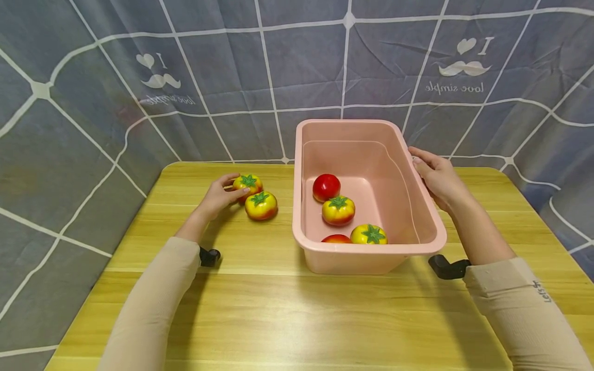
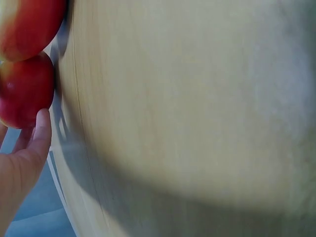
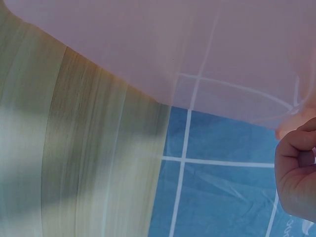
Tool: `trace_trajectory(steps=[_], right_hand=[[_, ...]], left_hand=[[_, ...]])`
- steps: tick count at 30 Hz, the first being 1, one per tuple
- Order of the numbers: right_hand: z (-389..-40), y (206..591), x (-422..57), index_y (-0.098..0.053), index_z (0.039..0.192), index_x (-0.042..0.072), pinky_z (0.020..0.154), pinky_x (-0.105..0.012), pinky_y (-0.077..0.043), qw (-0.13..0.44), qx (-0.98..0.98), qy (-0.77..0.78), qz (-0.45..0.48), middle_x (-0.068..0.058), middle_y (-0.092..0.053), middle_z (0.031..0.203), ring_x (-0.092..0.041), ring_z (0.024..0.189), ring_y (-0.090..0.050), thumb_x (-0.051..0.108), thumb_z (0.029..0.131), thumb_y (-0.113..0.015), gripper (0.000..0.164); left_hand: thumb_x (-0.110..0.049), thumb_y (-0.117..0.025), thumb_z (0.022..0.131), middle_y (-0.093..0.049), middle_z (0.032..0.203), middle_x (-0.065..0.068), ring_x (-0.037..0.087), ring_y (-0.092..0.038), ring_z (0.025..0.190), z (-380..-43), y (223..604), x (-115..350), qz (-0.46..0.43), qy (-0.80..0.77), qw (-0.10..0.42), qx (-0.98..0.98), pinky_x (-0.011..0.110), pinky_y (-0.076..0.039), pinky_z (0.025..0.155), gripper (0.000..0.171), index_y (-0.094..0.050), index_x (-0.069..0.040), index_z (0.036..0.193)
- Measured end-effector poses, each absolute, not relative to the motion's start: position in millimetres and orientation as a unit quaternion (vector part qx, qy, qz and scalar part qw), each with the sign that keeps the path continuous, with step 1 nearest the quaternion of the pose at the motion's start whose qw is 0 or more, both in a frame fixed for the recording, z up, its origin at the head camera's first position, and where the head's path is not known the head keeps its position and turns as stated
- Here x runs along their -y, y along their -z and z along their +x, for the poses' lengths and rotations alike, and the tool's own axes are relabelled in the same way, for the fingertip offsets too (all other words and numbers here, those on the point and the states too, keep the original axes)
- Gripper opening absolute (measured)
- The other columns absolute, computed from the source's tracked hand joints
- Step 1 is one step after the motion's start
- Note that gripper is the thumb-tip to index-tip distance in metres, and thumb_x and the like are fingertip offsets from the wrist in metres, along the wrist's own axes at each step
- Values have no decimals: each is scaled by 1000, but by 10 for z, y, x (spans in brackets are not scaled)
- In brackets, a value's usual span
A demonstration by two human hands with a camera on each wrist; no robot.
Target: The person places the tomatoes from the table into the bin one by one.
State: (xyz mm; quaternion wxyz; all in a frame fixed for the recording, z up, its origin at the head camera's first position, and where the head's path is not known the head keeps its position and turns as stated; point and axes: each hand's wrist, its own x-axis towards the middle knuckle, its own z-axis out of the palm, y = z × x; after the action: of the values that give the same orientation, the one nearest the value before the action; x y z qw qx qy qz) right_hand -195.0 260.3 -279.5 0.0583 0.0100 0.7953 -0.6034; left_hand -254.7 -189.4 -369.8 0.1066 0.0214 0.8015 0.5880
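My left hand holds a yellow-and-red toy tomato with a green leafy top, thumb on its near side and fingers behind it. Right in front of it sits a second toy tomato, overlapping it in the head view. The left wrist view shows the red underside of the held tomato beside my thumb. On the other side, my right hand grips the right rim of a pink plastic bin. Inside the bin lie a red tomato, a yellow one and others near the front wall.
The bin stands on a wooden table, toward its back edge. A grey curtain with white lines hangs behind and along the left side. Each wrist wears a small black mount, the left one close above the tabletop.
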Motion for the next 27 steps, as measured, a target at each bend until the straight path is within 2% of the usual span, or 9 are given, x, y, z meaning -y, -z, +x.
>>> trace_trajectory(steps=[2,3,8,10,13,27], right_hand=[[-1952,2796,-2602,-18,149,6,74,-15,-50,58,-794,604,10,-25,-28,144,3,91,-56,28,101,-36,56],[-1954,2796,-2601,-18,149,6,74,-15,-50,58,-794,605,10,-25,-28,144,4,91,-56,28,101,-36,56],[-1958,2797,-2608,-17,149,6,75,-14,-50,59,-792,607,11,-24,-25,146,3,93,-55,27,101,-37,56],[-1956,2797,-2610,-17,149,6,75,-15,-50,60,-791,609,12,-24,-25,147,3,93,-54,27,101,-37,56],[-1954,2796,-2608,-17,149,6,75,-15,-50,63,-790,610,14,-24,-25,147,4,92,-55,27,100,-37,56],[-1952,2795,-2615,-15,149,7,76,-14,-49,67,-797,600,11,-24,-24,148,4,94,-53,31,100,-36,59]], left_hand=[[-7,-62,88,-30,140,31,40,-36,127,-2591,3770,1916,18,-590,102,-801,14,-46,74,65,-28,5,143],[-8,-63,88,-30,140,30,39,-37,127,-2608,3801,1926,17,-591,99,-801,15,-47,75,65,-29,4,143],[-10,-64,88,-31,141,27,36,-38,126,-2651,3888,1941,9,-596,93,-798,33,-46,93,66,-29,1,143],[-9,-63,88,-31,141,27,36,-38,126,-2660,3891,1940,5,-603,92,-793,41,-43,96,66,-29,2,143],[-8,-63,88,-31,141,27,37,-38,126,-2668,3867,1941,1,-611,90,-787,45,-40,98,65,-30,3,143],[-16,-66,87,-39,138,23,36,-42,123,-2629,3640,1933,42,-562,45,-825,44,-37,102,62,-37,0,140]])
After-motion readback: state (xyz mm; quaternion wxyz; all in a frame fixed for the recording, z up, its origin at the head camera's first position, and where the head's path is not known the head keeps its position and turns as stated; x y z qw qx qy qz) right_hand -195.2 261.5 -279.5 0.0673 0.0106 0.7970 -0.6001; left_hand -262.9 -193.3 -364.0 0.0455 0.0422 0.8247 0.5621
